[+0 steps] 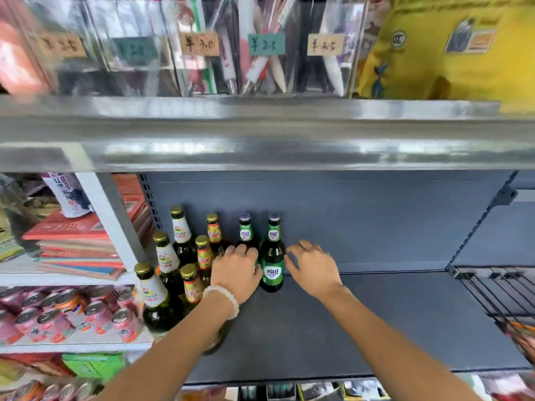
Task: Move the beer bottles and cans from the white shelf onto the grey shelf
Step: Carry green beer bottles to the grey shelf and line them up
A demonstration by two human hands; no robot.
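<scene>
A matt, smooth grey shelf (376, 322) of painted metal is seen beneath both hands. Just between the left hand (236, 273) and the right hand (314, 269), a glossy green glass bottle (272, 261) with a shiny paper label is seen. To the left of the left hand, dark glossy glass bottles (162, 296) with gold metallic caps and foil-like neck wraps are grouped. A bracelet (224, 299) of smooth, milky beads is worn at the left wrist. Above the hands, a bright, brushed metal shelf edge (260, 134) is shown, with clear glossy plastic holders (136, 53) and matt paper tags on top. Far left of the hands, shiny metal cans (46, 319) are stacked on a white shelf (72, 347).
</scene>
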